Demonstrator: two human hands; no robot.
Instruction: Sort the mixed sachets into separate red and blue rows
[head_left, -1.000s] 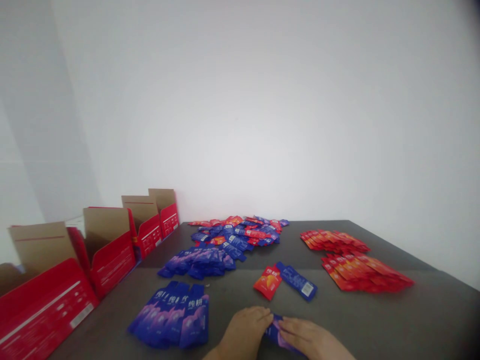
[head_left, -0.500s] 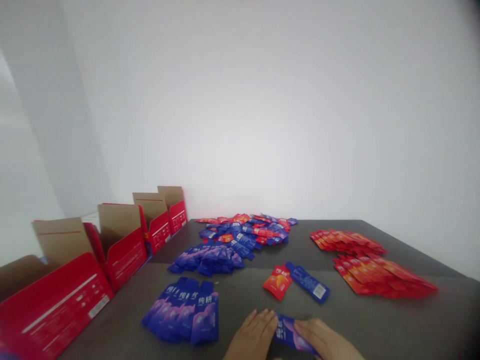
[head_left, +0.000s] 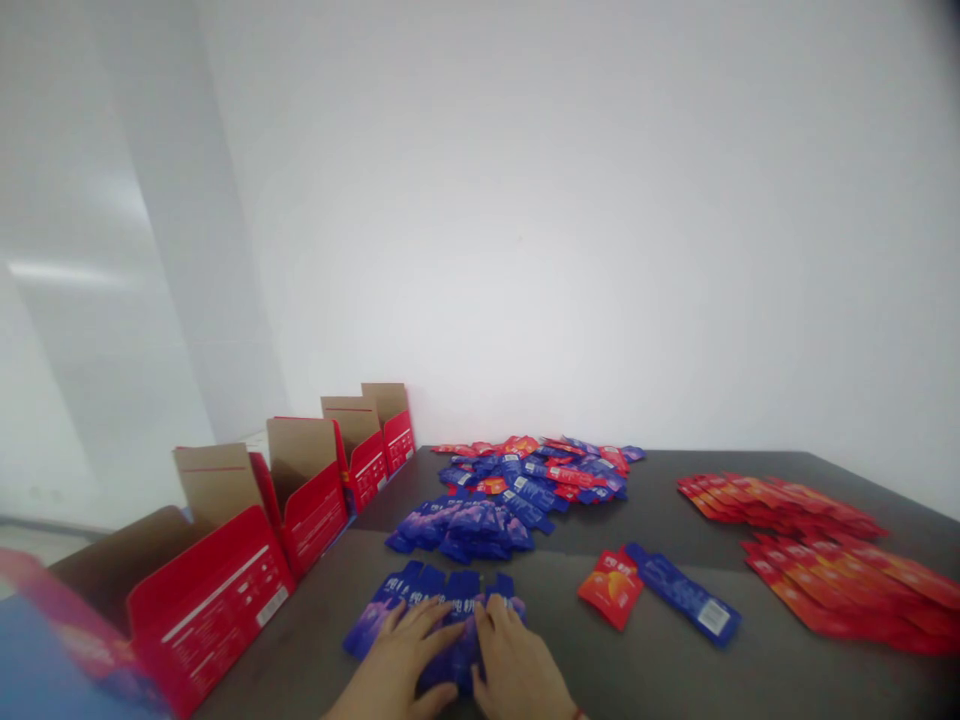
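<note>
Several blue-purple sachets [head_left: 463, 660] lie overlapping in a fanned row at the front of the table, under both hands. My left hand [head_left: 409, 655] rests across the middle of this row, its fingers spread and its thumb apart near the lower edge. On the right end of the row, my right hand [head_left: 521, 665] lies over the last sachets with fingers stretched out, covering much of them. To the right, one orange-red sachet [head_left: 611, 588] lies next to a blue sachet [head_left: 686, 592] turned barcode side up.
Open red cartons [head_left: 214, 605] line the left edge. Behind the front row lie a blue sachet stack [head_left: 465, 525] and a mixed red and blue pile [head_left: 525, 475]. Two orange-red sachet stacks [head_left: 847, 590] lie at right. A blurred blue-pink object [head_left: 75, 650] fills the lower left corner.
Both hands have moved left, from a single blue sachet on the bare table onto the fanned blue row. The view has turned left, so things appear further right.
</note>
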